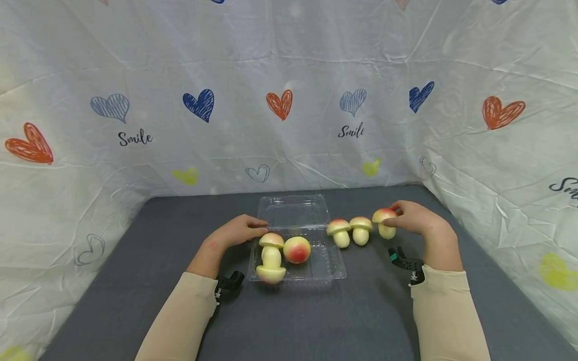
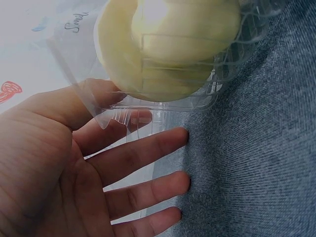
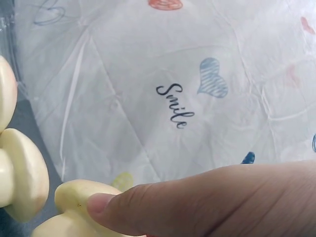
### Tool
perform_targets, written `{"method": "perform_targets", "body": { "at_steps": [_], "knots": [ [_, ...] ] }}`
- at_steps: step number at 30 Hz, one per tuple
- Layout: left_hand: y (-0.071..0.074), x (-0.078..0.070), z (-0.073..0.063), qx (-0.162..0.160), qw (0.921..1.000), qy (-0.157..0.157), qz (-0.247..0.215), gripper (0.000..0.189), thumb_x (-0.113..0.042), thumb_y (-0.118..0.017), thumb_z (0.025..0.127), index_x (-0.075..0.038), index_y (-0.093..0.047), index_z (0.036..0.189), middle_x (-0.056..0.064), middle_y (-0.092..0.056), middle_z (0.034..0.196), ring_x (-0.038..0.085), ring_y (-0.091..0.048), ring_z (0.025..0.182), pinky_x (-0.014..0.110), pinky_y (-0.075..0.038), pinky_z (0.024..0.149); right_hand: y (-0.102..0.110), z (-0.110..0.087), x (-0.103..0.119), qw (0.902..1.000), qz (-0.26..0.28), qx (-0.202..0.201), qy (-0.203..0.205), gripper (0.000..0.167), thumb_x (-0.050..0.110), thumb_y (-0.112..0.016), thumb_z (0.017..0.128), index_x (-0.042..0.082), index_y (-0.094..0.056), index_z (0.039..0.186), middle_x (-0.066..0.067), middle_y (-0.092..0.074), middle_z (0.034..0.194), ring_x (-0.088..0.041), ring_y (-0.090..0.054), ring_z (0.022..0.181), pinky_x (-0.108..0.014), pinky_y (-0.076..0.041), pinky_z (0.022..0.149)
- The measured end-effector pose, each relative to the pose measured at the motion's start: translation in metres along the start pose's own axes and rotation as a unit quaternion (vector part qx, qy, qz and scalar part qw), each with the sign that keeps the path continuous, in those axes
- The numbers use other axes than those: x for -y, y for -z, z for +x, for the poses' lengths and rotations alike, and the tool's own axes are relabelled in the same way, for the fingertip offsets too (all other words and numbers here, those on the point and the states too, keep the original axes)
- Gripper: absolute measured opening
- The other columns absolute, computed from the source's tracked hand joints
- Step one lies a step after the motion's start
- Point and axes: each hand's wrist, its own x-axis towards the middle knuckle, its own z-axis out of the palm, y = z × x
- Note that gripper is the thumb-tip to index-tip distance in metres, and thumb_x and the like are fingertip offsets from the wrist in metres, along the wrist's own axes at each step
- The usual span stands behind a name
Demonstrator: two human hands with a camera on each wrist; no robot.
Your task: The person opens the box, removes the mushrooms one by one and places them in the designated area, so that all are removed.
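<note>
A clear plastic clamshell box (image 1: 327, 263) lies on the table, its lid (image 1: 295, 213) folded back. My left hand (image 1: 235, 231) is at the box's left side, thumb and index finger pinching the rim while the other fingers (image 2: 148, 150) spread out below. Inside are a toy mushroom (image 1: 271, 239) with a red-and-yellow cap, a second mushroom (image 1: 271, 273) turned the opposite way at the front left, and a third (image 1: 297, 249) showing only its round cap. To the right, my right hand (image 1: 417, 219) grips another toy mushroom (image 1: 384, 215) by its cap, thumb (image 3: 101, 203) across it.
Two more toy mushrooms, one (image 1: 340, 233) beside the box and one (image 1: 361, 230) next to it, stand in a row toward my right hand. The table (image 1: 316, 321) has a dark grey cloth. Behind it hangs a white curtain (image 1: 311, 145) printed with hearts.
</note>
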Motion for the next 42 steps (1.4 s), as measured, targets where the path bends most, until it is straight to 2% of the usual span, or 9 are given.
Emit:
{"method": "perform_targets", "body": {
  "at_steps": [15,20,27,35,42],
  "knots": [
    [0.0,0.004,0.001,0.0,1.0,-0.001,0.005,0.047,-0.038,-0.061,0.105,-0.011,-0.063,0.143,0.011,-0.062,0.14,0.037,-0.052,0.135,0.054,-0.047,0.107,-0.007,0.012,-0.018,0.999,-0.004,0.015,-0.042,0.074,0.042,-0.064,0.099,-0.016,-0.046,0.142,-0.037,-0.046,0.142,-0.054,-0.046,0.127,-0.066,-0.044,0.099],
    [0.0,0.004,0.0,0.001,1.0,0.006,0.003,0.047,-0.037,-0.062,0.105,-0.011,-0.063,0.144,0.012,-0.062,0.141,0.037,-0.051,0.136,0.054,-0.047,0.107,-0.011,0.017,-0.023,0.9989,-0.004,0.023,-0.042,0.073,0.041,-0.064,0.099,-0.017,-0.048,0.139,-0.037,-0.048,0.14,-0.053,-0.05,0.124,-0.065,-0.045,0.098],
    [0.0,0.001,0.001,0.003,1.0,0.006,0.004,0.047,-0.037,-0.061,0.105,-0.011,-0.062,0.144,0.011,-0.061,0.142,0.036,-0.05,0.136,0.054,-0.047,0.107,-0.014,0.02,-0.03,0.998,0.006,0.04,-0.049,0.072,0.039,-0.062,0.102,-0.02,-0.046,0.139,-0.039,-0.05,0.137,-0.046,-0.064,0.107,-0.061,-0.05,0.094],
    [0.001,-0.005,0.003,-0.001,0.9999,0.003,0.011,0.048,-0.039,-0.062,0.104,-0.012,-0.062,0.145,0.01,-0.061,0.142,0.035,-0.05,0.137,0.053,-0.045,0.109,-0.013,0.024,-0.036,0.9988,0.004,0.038,-0.032,0.072,0.041,-0.059,0.104,-0.021,-0.046,0.14,-0.04,-0.05,0.137,-0.046,-0.066,0.104,-0.061,-0.051,0.093],
    [0.0,-0.001,0.0,0.001,0.9999,0.008,0.014,0.048,-0.04,-0.061,0.104,-0.013,-0.062,0.145,0.009,-0.062,0.141,0.035,-0.051,0.137,0.053,-0.047,0.107,-0.019,0.026,-0.035,0.998,0.029,0.047,-0.032,0.074,0.042,-0.059,0.104,-0.02,-0.043,0.143,-0.04,-0.047,0.141,-0.049,-0.063,0.108,-0.06,-0.051,0.093]
  ]
}}
